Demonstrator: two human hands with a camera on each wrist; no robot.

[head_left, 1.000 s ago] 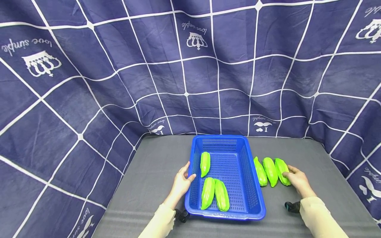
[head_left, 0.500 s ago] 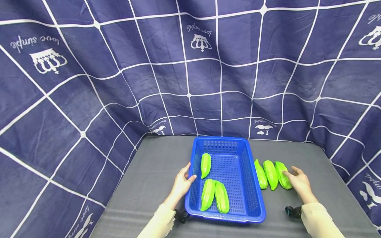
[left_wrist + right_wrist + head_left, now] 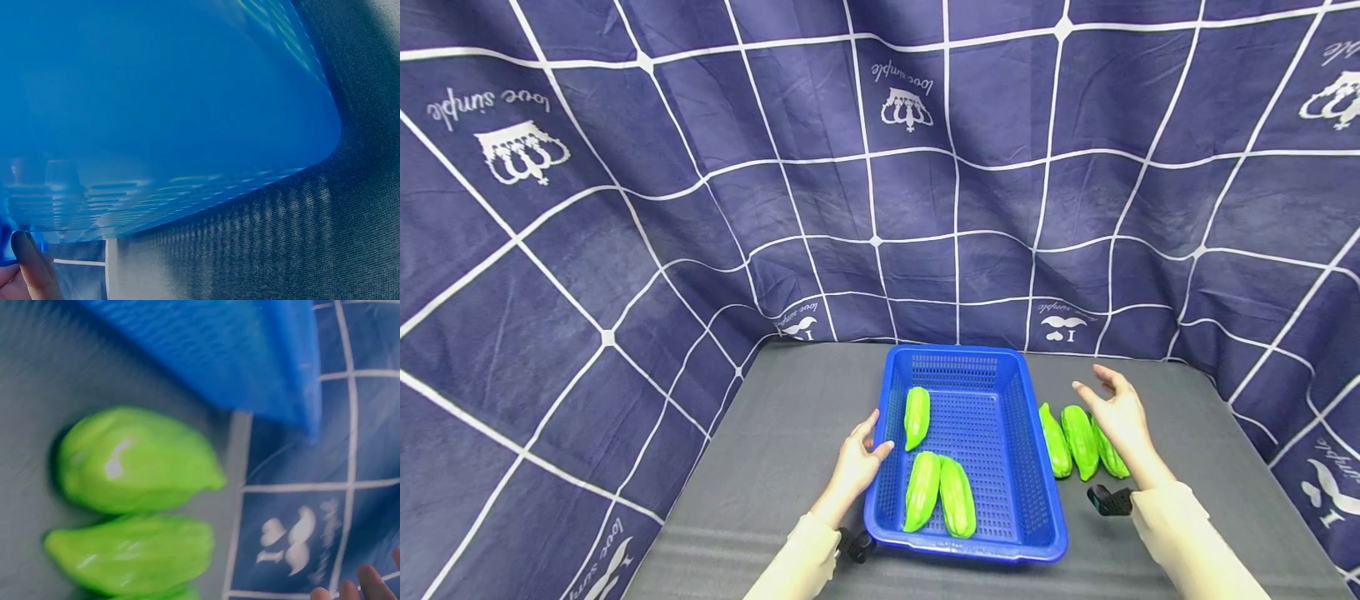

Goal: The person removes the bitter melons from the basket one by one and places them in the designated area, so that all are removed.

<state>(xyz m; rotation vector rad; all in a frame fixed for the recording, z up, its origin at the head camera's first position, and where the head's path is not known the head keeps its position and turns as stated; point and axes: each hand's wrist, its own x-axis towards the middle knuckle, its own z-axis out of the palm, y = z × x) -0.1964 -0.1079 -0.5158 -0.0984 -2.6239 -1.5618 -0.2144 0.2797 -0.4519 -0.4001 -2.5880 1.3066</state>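
Observation:
The blue perforated basket [image 3: 964, 546] stands on the table; three long, shiny, light-green vegetables lie inside it, including one at the upper left [image 3: 917, 418]. At the basket's left rim, my left hand [image 3: 856, 457] holds on, thumb over the edge and fingers outside. Three similar green vegetables lie side by side to the right of the basket, the middle one [image 3: 1079, 442] pointed at its near end. Over the rightmost one [image 3: 1108, 450], partly hiding it, my right hand [image 3: 1118, 414] hovers with nothing in its grasp, thumb and fingers spread apart.
A grey tabletop [image 3: 790, 400] surrounds the basket. Behind and beside it hangs a navy cloth [image 3: 820, 208] with white grid lines. Both wrists carry black devices, such as the right wrist's camera [image 3: 1108, 500].
My right hand has left the rightmost vegetable and moved up and left with nothing in it. The left hand stays at the basket's rim, and the vegetables keep their places.

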